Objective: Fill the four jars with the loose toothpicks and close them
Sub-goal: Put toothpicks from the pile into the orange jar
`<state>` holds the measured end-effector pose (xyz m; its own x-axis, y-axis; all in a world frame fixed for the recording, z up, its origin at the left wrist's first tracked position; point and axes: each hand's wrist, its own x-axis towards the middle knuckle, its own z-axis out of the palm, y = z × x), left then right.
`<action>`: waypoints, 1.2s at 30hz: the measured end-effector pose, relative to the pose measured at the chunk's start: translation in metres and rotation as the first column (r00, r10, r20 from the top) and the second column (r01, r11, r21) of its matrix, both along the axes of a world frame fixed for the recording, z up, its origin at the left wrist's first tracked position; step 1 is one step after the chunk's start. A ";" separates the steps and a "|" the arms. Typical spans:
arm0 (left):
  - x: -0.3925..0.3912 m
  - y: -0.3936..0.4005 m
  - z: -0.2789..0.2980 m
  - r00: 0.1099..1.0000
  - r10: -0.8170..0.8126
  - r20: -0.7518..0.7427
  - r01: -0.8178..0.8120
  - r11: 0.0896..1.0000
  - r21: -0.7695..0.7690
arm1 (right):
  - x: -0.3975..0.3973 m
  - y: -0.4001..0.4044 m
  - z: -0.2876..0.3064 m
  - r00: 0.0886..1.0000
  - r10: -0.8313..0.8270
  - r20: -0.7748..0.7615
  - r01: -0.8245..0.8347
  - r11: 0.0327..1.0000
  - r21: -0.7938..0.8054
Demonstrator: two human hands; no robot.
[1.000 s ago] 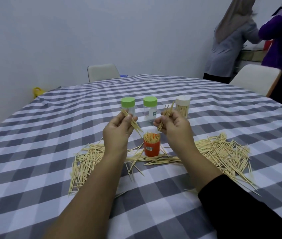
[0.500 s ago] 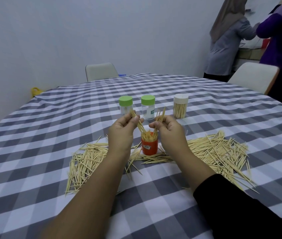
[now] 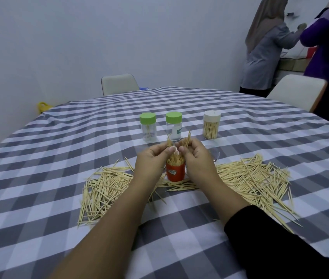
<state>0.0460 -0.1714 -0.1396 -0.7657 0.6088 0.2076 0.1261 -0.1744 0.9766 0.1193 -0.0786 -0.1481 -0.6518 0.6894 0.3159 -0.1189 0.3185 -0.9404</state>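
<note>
An open red jar (image 3: 175,173) stands in front of me, packed with upright toothpicks. My left hand (image 3: 151,165) pinches a small bunch of toothpicks just above its mouth. My right hand (image 3: 196,160) pinches another bunch beside it, tips pointing up. Loose toothpicks lie in a pile on the left (image 3: 103,188) and a bigger pile on the right (image 3: 254,180). Behind stand two green-lidded clear jars (image 3: 148,126) (image 3: 173,125), nearly empty, and a white-lidded jar (image 3: 211,124) full of toothpicks. A clear lid (image 3: 214,153) lies right of my right hand.
The round table wears a grey and white checked cloth (image 3: 59,150). Chairs stand at the far side (image 3: 119,83) and far right (image 3: 296,91). Two people (image 3: 266,47) stand at a counter in the back right corner. A yellow object (image 3: 43,107) sits by the wall.
Both hands have come down and together from apart, bringing their toothpick bunches to the red jar's mouth. The camera has tilted slightly.
</note>
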 end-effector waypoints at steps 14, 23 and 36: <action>-0.002 -0.005 -0.003 0.986 -0.006 -0.166 -0.023 0.985 -0.174 | 0.005 -0.004 0.002 0.999 -0.037 0.031 0.036 0.999 0.028; -0.009 -0.018 0.003 0.954 -0.270 -0.128 0.193 0.885 -0.423 | 0.007 -0.004 0.006 0.998 0.038 0.057 -0.030 0.991 -0.134; -0.005 -0.015 -0.007 0.883 -0.230 -0.409 0.003 0.874 -0.485 | 0.012 -0.006 0.012 0.983 0.111 0.146 -0.107 0.994 -0.038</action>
<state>0.0408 -0.1865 -0.1465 -0.5770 0.7970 0.1783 0.5690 0.2357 0.7878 0.1310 -0.0844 -0.1366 -0.7616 0.6194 0.1906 -0.0101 0.2828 -0.9591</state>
